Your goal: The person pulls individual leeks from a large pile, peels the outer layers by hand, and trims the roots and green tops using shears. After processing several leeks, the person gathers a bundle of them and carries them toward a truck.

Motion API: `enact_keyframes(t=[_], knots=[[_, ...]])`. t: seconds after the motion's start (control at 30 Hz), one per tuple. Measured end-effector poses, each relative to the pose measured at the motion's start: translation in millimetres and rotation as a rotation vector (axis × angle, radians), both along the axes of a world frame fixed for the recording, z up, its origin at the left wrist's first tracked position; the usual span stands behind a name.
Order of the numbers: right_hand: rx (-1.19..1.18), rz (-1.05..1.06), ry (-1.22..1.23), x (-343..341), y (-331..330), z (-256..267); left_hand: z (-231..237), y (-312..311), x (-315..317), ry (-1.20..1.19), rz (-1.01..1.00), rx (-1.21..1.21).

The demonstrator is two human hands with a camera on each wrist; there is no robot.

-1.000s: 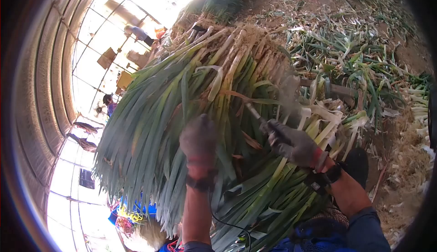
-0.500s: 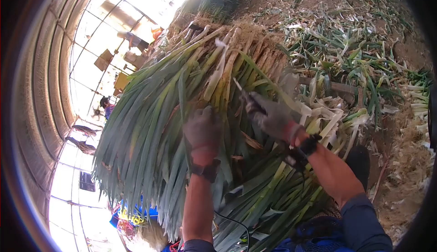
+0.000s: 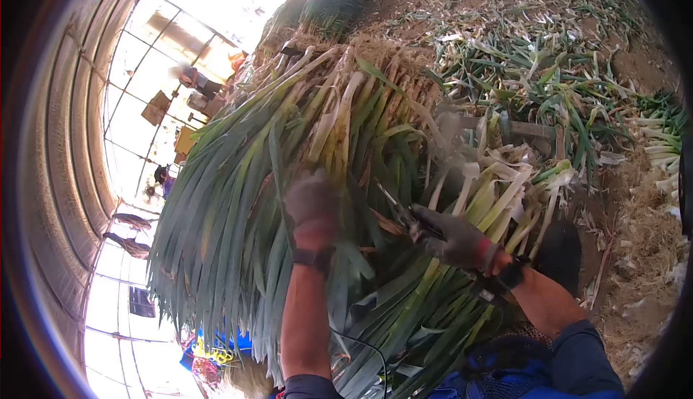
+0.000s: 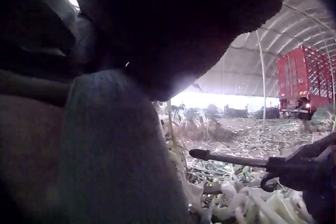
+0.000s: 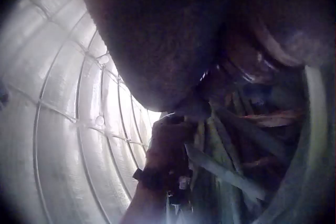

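My gloved left hand is blurred over a heap of long green onions. Its fingers grip a green onion whose pale yellowish shank points up and away toward the roots. Close up in the left wrist view, a thick grey-looking stalk runs into the dark glove. To the right, my gloved right hand holds an air blow gun. Its thin metal tube slants up and left, apart from the held stalk. The nozzle has a black tip in the left wrist view.
Stripped leaves and pale sheaths litter the ground at the right. More green onions lie below the right hand. A shoe stands beside them. People are at the far left, and a red truck stands in the distance.
My right hand moved up and left with the blow gun, then back down and right. My left hand stays over the leaves. A loose leaf strip beside the shank has shifted.
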State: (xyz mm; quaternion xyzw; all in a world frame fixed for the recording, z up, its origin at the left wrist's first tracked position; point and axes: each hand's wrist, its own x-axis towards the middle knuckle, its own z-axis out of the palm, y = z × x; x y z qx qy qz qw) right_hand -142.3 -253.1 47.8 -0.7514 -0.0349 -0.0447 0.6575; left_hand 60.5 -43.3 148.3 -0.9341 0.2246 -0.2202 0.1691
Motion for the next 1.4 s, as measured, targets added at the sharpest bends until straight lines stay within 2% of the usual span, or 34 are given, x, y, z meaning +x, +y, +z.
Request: enact_keyframes(t=[0.07,0.13,0.23,0.33,0.43,0.47,0.53,0.57,0.67,0.73,0.77,0.83,0.97,1.07,1.17,1.23,1.33,1.4], knots=[[0.117,0.009,0.01,-16,3,-10,-8,2,-5,0.0,-0.024,0.082],[0.277,-0.053,-0.011,-23,4,-17,-8,-5,-19,-0.023,-0.046,0.001],[0.284,-0.062,-0.024,-29,-1,-13,-24,-18,-32,-0.038,-0.036,-0.012],[0.113,0.004,-0.041,-28,-1,-14,-33,-34,-47,-0.036,-0.039,-0.019],[0.185,-0.128,-0.067,-27,-4,-3,-43,-44,-64,0.048,-0.042,-0.095],[0.181,-0.095,-0.051,-27,-6,-1,-48,-45,-68,0.09,-0.043,-0.127],[0.174,-0.028,-0.012,-31,-8,-1,-65,-43,-74,0.36,-0.208,-0.337],[0.17,-0.061,-0.025,-30,-9,0,-71,-40,-76,0.493,-0.292,-0.443],[0.143,-0.137,-0.041,-28,-13,4,-60,-31,-94,0.48,-0.3,-0.713],[0.103,-0.148,-0.004,-31,-18,5,-45,-14,-88,0.36,-0.245,-0.786],[0.172,-0.07,-0.014,-30,-14,2,-36,-3,-86,0.298,-0.211,-0.821],[0.308,0.08,-0.044,-23,-5,-2,-6,1,-84,0.24,-0.169,-0.713],[0.219,0.042,0.011,-16,7,21,15,9,-87,0.034,-0.25,-0.361],[0.133,0.061,-0.051,-15,19,26,7,12,-75,0.12,-0.034,-0.485],[0.073,-0.019,-0.084,-14,31,38,-5,16,-61,0.005,-0.112,-0.483],[0.035,-0.097,-0.067,4,33,28,-2,14,-59,0.038,-0.036,-0.421],[-0.017,0.014,-0.098,-1,39,30,-2,15,-57,0.04,-0.039,-0.372],[-0.054,-0.124,-0.097,16,40,23,-6,17,-53,0.031,-0.069,-0.372]])
